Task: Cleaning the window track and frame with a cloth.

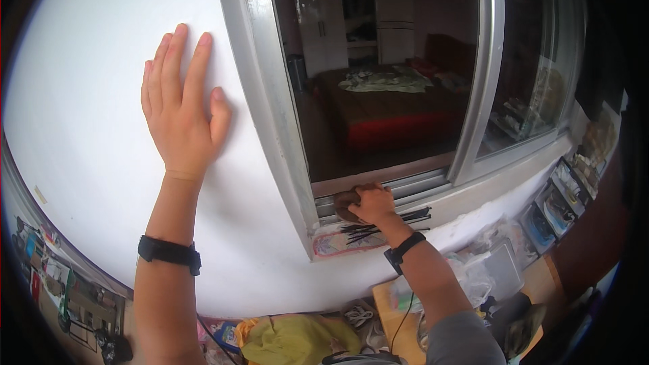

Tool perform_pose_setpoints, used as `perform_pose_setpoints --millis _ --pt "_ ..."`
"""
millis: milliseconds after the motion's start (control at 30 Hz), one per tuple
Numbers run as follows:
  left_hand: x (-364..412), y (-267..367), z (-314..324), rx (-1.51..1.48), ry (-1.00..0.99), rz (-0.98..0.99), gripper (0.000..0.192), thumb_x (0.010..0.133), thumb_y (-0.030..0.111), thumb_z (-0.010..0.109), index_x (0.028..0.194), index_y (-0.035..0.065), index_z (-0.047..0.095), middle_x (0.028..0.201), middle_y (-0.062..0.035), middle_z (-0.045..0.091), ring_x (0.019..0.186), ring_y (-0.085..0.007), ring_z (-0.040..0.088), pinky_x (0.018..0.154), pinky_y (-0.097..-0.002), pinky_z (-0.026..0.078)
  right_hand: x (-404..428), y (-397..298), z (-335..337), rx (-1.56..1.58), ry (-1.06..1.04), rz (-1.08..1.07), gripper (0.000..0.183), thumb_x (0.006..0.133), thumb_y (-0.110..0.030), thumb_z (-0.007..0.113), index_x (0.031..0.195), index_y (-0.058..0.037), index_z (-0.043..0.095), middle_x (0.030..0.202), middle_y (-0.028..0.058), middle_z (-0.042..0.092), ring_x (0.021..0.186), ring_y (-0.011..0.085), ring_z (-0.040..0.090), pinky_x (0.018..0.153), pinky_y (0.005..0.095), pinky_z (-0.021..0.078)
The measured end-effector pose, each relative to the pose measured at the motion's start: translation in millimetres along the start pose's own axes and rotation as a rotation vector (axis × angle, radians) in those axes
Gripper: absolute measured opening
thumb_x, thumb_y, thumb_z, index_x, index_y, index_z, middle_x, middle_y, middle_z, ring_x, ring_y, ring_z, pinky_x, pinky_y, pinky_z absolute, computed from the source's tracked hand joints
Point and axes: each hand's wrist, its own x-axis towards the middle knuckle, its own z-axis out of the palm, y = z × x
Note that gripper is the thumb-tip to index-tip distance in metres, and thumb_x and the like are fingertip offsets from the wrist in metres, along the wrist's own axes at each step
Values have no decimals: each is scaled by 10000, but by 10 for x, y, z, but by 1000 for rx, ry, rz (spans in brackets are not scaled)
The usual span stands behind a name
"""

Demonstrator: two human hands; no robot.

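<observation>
My left hand [177, 106] rests on the white wall [96, 111] left of the window, palm down with its fingers apart and nothing in it. Down on the metal window track [421, 182], my right hand [372, 205] grips a brown cloth [346, 204]. The lower part of that cloth is partly hidden by the fingers. Several thin black sticks or ties [357, 233] lie on the sill just below my right hand. Under them is a pink-edged shoe insole [329, 245] with a flower pattern.
The silver sliding sash [484, 86] stands to the right of the opening. A bed [395, 101] and a wardrobe [324, 20] show inside the dark room. Below the sill are a wooden tabletop [405, 334], plastic bags [471, 279] and a yellow-green cloth [299, 337].
</observation>
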Motion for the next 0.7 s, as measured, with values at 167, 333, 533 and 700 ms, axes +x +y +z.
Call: perform_pose_setpoints --millis 167,333,533,700 --pt "25 20 -9 1 8 14 527 809 181 481 1330 142 552 1445 -82 448 1352 -262 387 1125 -462 263 -88 794 -338 -146 -18 340 510 795 -464 628 1208 -164 614 1284 59 584 1289 266 429 1033 483 362" --pt "7 10 -42 22 -38 6 492 896 178 426 1382 139 487 1459 -101 420 1380 -276 355 1141 -458 241 -134 1211 -410 -132 77 492 495 805 -422 630 1226 -164 602 1287 49 577 1259 272 447 1008 482 374" --pt "10 32 -17 18 -23 4 499 880 166 441 1375 135 496 1454 -100 430 1373 -281 367 1136 -461 248 -23 754 -112 -235 119 433 518 757 -400 657 1192 -124 611 1235 47 594 1198 272 495 941 490 404" --pt "38 65 -5 5 -17 1 495 883 173 442 1372 126 497 1455 -107 428 1373 -285 367 1133 -464 248 3 -62 97 -168 83 199 522 747 -416 663 1149 -84 631 1229 80 589 1213 289 479 948 498 390"
